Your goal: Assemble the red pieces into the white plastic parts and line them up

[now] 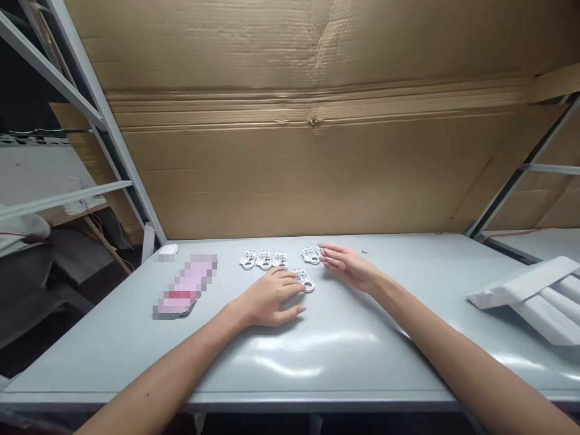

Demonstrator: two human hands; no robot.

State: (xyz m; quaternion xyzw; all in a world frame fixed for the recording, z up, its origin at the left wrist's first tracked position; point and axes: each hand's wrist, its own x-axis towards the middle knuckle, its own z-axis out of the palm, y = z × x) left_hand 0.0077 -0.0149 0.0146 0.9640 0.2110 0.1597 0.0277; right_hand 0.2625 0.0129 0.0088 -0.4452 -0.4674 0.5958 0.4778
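Note:
Several small white plastic parts, each with a round ring at one end and short pins at the other, lie on the grey table. Three stand in a row, among them a left white part. My left hand rests low over the table, fingers spread, its fingertips beside a nearer white part; whether they touch it I cannot tell. My right hand is open on its edge, fingers stretched towards a farther white part. Its fingertips partly cover another white piece just right of that one.
A pink blurred object and a small white case lie at the left. White foam-like pieces are stacked at the right edge. A cardboard sheet walls off the back, and grey metal frame posts rise at both sides.

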